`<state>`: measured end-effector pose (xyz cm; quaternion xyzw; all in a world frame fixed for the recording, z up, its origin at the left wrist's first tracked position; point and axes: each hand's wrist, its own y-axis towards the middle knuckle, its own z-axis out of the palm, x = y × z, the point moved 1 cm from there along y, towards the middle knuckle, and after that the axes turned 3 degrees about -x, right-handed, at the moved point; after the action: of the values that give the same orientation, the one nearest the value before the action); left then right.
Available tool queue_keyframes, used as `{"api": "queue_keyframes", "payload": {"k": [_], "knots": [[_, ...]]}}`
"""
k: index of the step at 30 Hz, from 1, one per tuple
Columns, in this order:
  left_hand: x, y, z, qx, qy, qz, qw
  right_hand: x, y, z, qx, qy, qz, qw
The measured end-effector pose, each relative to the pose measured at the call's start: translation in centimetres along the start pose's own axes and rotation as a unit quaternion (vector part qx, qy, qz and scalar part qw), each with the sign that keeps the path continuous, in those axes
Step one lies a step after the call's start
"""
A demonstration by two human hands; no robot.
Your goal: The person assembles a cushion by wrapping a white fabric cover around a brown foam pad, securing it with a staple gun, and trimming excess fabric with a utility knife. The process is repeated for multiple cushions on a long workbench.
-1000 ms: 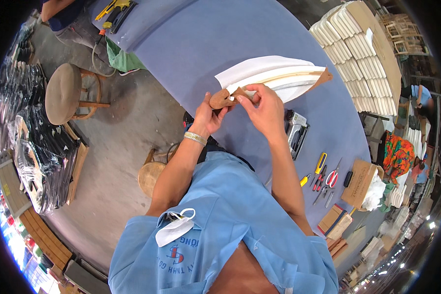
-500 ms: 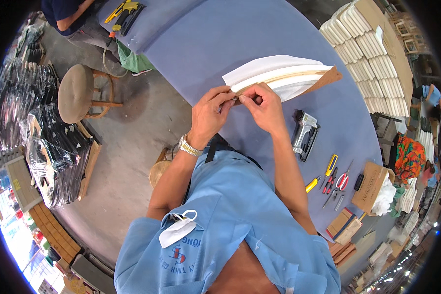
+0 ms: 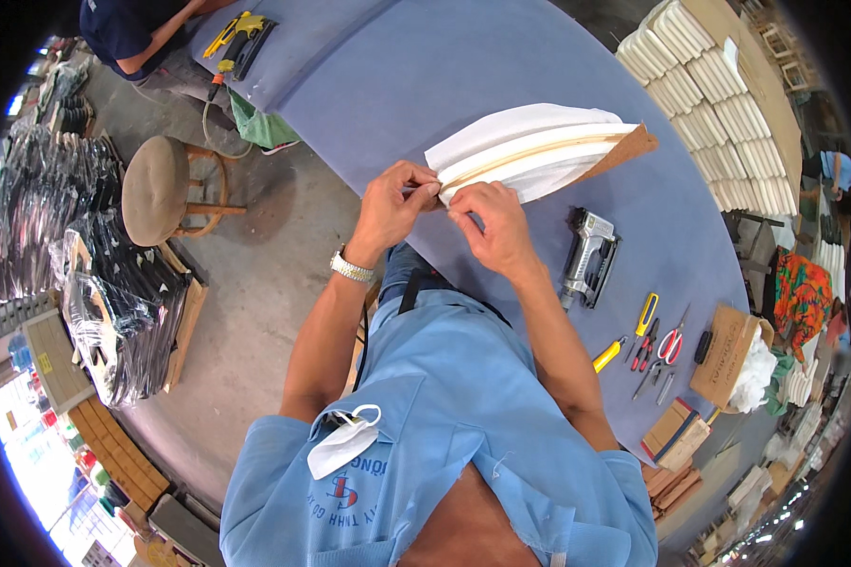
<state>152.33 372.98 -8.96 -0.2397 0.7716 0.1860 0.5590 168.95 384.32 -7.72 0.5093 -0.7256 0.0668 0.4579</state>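
Observation:
A curved padded piece [image 3: 539,156] lies on the blue-grey table, with a wood-coloured strip along its middle, white padding and white cloth at its sides. Brown material [image 3: 624,151] shows at its right end. My left hand [image 3: 395,203] is closed in a pinch on the piece's left end. Beside it, my right hand [image 3: 492,222] has its bent fingers closed over the near edge of the same end. What the fingertips grip, cloth or edge, is too small to tell. A silver and black staple gun [image 3: 591,260] rests right of my right hand.
Cutters, pliers and red-handled scissors [image 3: 671,346] lie on the table's right side near a cardboard box [image 3: 725,354]. Stacked white pads [image 3: 704,104] stand beyond. A yellow air tool [image 3: 241,42] lies far left by another person [image 3: 132,33]. A round stool [image 3: 156,189] stands left.
My hands have shifted a little left along the piece's end. The right hand has turned from a pinch with raised knuckles to fingers laid over the near edge.

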Motion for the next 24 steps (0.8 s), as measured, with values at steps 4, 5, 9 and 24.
{"api": "queue_keyframes", "payload": {"k": [4, 5, 9, 24], "knots": [[0.4, -0.1, 0.1, -0.003, -0.017, 0.0, 1.0, -0.2, 0.3, -0.1, 0.001, 0.053, 0.035, 0.998], [0.3, -0.1, 0.1, -0.001, -0.021, -0.007, 1.0, -0.3, 0.3, -0.2, 0.007, 0.055, 0.025, 0.998], [0.1, -0.2, 0.2, 0.008, -0.068, -0.052, 0.996, -0.5, 0.2, -0.7, 0.058, 0.031, -0.007, 0.998], [0.9, -3.2, 1.2, -0.073, 0.02, 0.098, 0.992, 0.4, -0.1, -0.3, 0.02, 0.076, 0.052, 0.996]]}}
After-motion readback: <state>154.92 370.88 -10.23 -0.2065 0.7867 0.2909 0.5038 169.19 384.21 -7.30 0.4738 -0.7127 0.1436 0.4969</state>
